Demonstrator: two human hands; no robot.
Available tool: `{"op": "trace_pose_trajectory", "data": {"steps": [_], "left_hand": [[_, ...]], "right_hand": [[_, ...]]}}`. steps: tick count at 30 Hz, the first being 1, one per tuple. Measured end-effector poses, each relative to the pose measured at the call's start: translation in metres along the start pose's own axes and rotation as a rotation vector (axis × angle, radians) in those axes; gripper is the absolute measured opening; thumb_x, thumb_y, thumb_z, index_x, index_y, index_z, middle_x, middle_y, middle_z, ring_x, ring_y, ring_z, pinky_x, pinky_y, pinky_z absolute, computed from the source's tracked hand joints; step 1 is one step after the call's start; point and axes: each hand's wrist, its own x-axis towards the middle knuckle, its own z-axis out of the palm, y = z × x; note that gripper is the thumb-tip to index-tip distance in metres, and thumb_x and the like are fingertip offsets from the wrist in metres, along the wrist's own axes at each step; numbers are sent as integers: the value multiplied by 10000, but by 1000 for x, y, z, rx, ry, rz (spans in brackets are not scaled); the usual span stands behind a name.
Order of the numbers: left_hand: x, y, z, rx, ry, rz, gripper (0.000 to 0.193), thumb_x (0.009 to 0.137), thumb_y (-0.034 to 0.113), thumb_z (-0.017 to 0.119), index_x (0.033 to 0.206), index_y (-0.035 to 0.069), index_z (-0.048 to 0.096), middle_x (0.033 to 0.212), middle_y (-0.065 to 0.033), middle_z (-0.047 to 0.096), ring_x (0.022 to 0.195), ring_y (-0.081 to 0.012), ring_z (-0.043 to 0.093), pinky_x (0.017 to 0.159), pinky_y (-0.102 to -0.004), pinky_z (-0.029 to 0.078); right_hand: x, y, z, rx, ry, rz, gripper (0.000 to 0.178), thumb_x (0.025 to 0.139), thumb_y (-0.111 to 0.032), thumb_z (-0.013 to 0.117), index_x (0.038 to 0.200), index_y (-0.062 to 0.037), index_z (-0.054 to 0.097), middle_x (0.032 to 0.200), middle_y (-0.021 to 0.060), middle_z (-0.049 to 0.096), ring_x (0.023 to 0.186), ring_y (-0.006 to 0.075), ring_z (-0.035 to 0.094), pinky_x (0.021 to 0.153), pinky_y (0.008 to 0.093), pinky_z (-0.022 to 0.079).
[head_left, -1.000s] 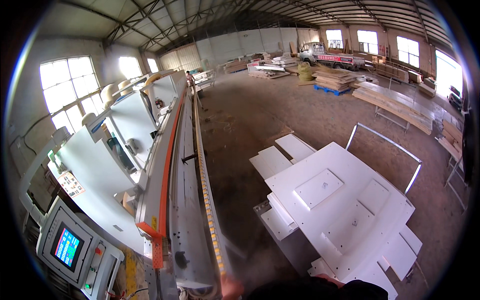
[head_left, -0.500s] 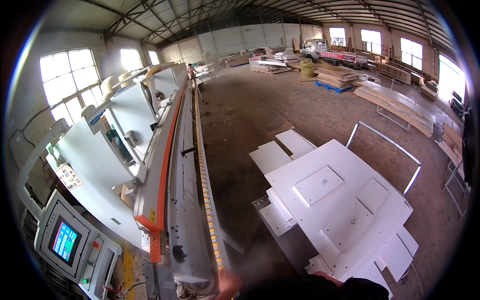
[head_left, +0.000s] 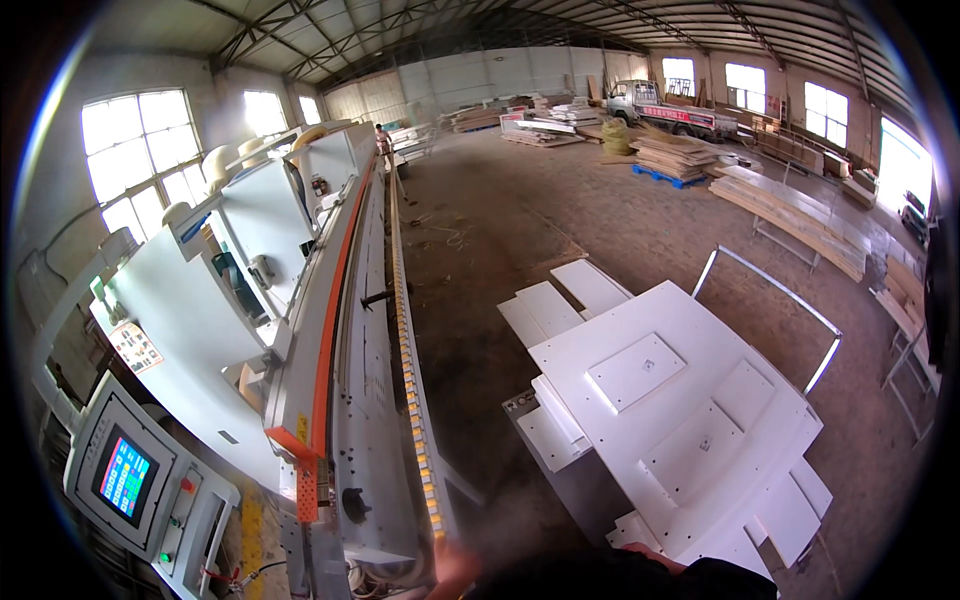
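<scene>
My left hand is at the lower edge, by the near end of a long rail with yellow and white rollers. It looks blurred, and its fingers cannot be made out. Only a sliver of my right hand shows above a dark sleeve, at the near edge of a stack of white panels. Its fingers are hidden, so whether it grips a panel is unclear. Two smaller drilled panels, one of them a rectangular board, lie on the large top panel.
To the left runs a long white machine with an orange beam and a control screen. A metal tube frame stands beyond the panels. Farther off are stacked boards, a truck and a person by the machine's far end.
The view has tilted very slightly. Both hands stay in nearly the same places, and the panels and machine have not visibly moved.
</scene>
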Motion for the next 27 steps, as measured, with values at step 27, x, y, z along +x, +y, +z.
{"op": "trace_pose_trajectory", "data": {"steps": [27], "left_hand": [[-6,-5,-8,-30,-116,-70,271,892,310,558,822,180,785,907,-11,757,1211,-221,581,1237,-581,185]], "right_hand": [[-3,73,40,127,-183,-17,385,967,-356,695,1150,-20,745,1021,44,756,955,145,686,872,320,540]]}}
